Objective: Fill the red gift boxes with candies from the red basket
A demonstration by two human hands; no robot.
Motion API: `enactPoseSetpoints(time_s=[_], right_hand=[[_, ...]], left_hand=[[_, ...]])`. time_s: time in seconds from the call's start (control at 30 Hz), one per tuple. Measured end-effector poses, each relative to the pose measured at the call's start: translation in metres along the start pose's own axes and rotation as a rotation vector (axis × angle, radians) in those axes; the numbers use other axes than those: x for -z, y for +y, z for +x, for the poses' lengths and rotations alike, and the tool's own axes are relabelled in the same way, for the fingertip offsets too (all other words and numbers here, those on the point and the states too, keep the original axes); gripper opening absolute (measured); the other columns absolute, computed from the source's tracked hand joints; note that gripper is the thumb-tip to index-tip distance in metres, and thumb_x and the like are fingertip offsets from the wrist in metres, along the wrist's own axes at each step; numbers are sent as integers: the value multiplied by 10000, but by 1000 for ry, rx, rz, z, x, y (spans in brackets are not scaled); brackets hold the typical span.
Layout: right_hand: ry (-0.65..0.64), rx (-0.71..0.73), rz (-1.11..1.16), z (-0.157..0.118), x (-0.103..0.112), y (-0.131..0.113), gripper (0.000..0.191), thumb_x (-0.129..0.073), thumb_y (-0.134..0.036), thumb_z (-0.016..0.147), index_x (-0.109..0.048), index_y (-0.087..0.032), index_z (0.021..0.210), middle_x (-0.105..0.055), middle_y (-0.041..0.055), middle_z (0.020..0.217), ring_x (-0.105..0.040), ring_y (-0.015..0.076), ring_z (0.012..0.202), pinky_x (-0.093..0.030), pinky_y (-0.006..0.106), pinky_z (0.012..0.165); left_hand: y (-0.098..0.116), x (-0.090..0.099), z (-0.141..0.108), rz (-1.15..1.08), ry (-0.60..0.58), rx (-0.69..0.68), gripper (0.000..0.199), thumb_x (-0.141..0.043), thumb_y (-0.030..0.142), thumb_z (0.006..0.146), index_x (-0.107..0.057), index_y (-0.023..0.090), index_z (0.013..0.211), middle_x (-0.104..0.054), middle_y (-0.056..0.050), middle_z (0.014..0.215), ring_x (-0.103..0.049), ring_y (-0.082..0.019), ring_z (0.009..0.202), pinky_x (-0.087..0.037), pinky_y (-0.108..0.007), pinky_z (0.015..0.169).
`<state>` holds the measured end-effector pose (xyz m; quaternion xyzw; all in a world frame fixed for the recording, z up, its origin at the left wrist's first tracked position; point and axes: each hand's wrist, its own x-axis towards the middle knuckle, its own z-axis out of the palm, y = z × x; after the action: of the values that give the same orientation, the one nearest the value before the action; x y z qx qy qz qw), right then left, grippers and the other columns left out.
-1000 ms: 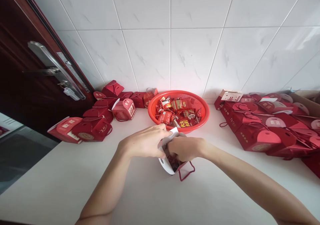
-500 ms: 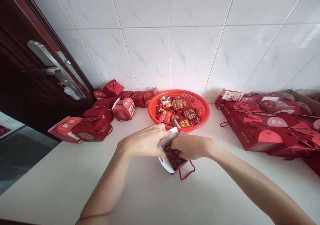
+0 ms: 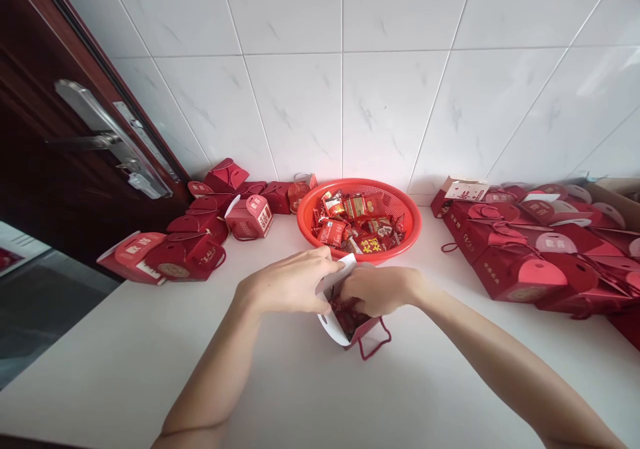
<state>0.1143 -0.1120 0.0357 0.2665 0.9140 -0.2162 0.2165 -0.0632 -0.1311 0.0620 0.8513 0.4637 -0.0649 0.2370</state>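
An opened red paper gift box (image 3: pixel 367 329) sits on the white table with its pale flaps raised and a dark red cord handle (image 3: pixel 376 354) hanging out. My left hand (image 3: pixel 285 282) grips the box's far-left side between thumb and fingers. Down inside the box reach the curled fingers of my right hand (image 3: pixel 377 289); their tips are hidden, and what they hold, if anything, cannot be made out. Dark red wrapped sweets (image 3: pixel 351 317) show beside those fingers. Just behind both hands is a red plastic basket (image 3: pixel 303 228) containing several wrapped snacks (image 3: pixel 333 232).
Several red gift boxes (image 3: pixel 183 256) stand at the left, near a dark door (image 3: pixel 30 102) with a metal handle. A larger cluster of red boxes (image 3: pixel 510 269) fills the right side. White wall tiles (image 3: pixel 390 102) rise behind the table.
My right hand has shifted slightly within the box, its wrist a little further left. My left hand keeps its grip, and the box stays in place.
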Motion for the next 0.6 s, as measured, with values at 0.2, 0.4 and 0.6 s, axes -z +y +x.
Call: enactPoseSetpoints(time_s=[0.2,0.4,0.6], right_hand=[[-103,-39,-17,14,-8,-5,328,-571,-24,783,-474,-184,514,-520,-28,551,-484,134,566,-339,296,582],[-35,-168,-74,13,-13,-7,357,-551,-31,789,-462,-194,484,-479,-12,501,-500,155,543,-389,328,625],[-86,-106,2,9,-13,-3,315,-530,-39,801,-488,-191,529,-541,-13,580,-492,142,558,-364,285,523]], left_hand=[[1,0,1,-17,4,-24,475,-705,267,715,-641,275,1185,-524,-21,958,-573,-235,916,-402,-276,684],[0,-2,3,-36,9,24,334,-728,279,691,-665,251,1018,-527,-16,941,-562,-225,860,-389,-270,638],[4,-2,4,-63,9,17,277,-736,270,656,-668,247,924,-538,-9,933,-565,-222,847,-389,-268,636]])
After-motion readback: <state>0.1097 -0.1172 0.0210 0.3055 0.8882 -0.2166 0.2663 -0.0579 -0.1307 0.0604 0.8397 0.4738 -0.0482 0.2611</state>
